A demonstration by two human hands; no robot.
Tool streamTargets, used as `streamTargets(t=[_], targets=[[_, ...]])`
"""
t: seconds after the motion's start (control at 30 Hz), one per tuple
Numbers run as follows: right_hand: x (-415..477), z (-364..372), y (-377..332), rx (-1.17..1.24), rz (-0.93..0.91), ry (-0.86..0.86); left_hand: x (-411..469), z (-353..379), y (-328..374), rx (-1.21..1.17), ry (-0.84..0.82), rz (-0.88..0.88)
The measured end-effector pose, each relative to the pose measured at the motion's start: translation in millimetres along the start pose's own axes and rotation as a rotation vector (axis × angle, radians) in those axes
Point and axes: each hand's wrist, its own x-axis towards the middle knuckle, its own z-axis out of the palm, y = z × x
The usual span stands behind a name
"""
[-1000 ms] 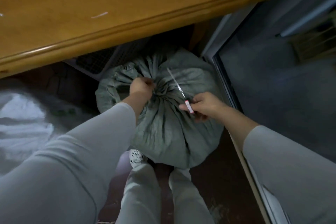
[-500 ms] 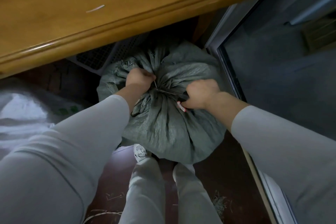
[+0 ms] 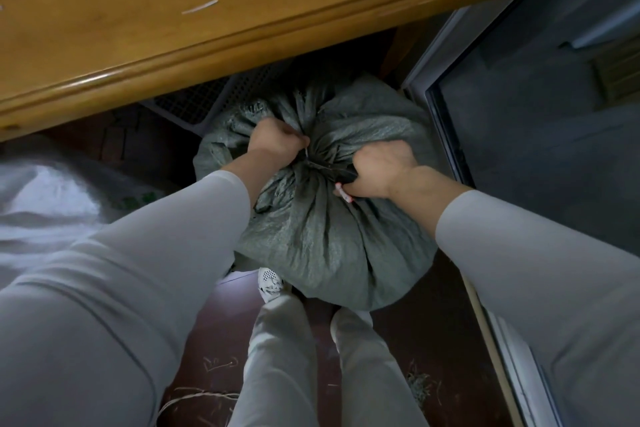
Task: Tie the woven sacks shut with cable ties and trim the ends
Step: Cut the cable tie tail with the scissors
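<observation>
A grey-green woven sack (image 3: 329, 239) stands on the dark floor in front of my feet, its mouth gathered into a puckered neck. My left hand (image 3: 278, 144) grips that neck from the left in a fist. Just right of the neck, my right hand (image 3: 379, 166) is curled round a thin strip, seemingly the cable tie (image 3: 325, 166). The strip runs taut from the neck into the fist. A pink-and-white end (image 3: 343, 193) sticks out below my right fist. The tie's loop is hidden in the folds.
A wooden table edge (image 3: 242, 42) overhangs the sack from above. A perforated plastic crate (image 3: 194, 104) sits behind the sack. A sliding door frame (image 3: 446, 135) runs along the right. A pale bag (image 3: 41, 211) lies at left. Straw bits (image 3: 419, 388) litter the floor.
My right hand swung the thin strip down from pointing up-left and closed into a fist beside the neck. The strip now lies taut. My left hand stayed on the neck.
</observation>
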Motion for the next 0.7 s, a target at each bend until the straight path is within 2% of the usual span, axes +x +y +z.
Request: streamTargets(t=[0.53,0.7], targets=[[-6,-1,1,-0.045,0.002,0.052,-1,2,7,-0.001,0.061,0.057],[-12,-4,7,0.009,0.091,-0.032,-10,-6,9,-0.075,0.074,0.047]])
